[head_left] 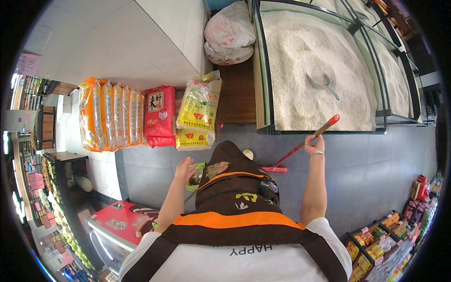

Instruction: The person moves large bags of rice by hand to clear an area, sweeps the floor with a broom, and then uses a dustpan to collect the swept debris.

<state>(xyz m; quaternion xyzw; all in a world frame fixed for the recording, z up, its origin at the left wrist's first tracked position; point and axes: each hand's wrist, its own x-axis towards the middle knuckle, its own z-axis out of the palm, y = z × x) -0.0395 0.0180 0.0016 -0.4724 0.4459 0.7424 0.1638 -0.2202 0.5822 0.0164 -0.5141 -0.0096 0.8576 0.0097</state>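
Observation:
My right hand (314, 144) is closed around the handle of a red broom (296, 150). The handle's upper end points up and to the right, and the red brush head rests low on the floor beside my apron. My left hand (184, 170) is held out at the left with its fingers apart and nothing visible in them. Just beside it, partly covered by the hand and my apron, is a green dustpan (195, 177) with dark bits in it. One light shoe (248, 154) shows past the apron's edge.
Rice bins (319, 56) with glass walls stand ahead right, a metal scoop (325, 86) in the nearest. Ahead left are orange-and-white bags (112, 115), a red bag (159, 115) and yellow bags (198, 105). A red freezer (122, 221) stands left; snack shelves (376, 244) stand lower right.

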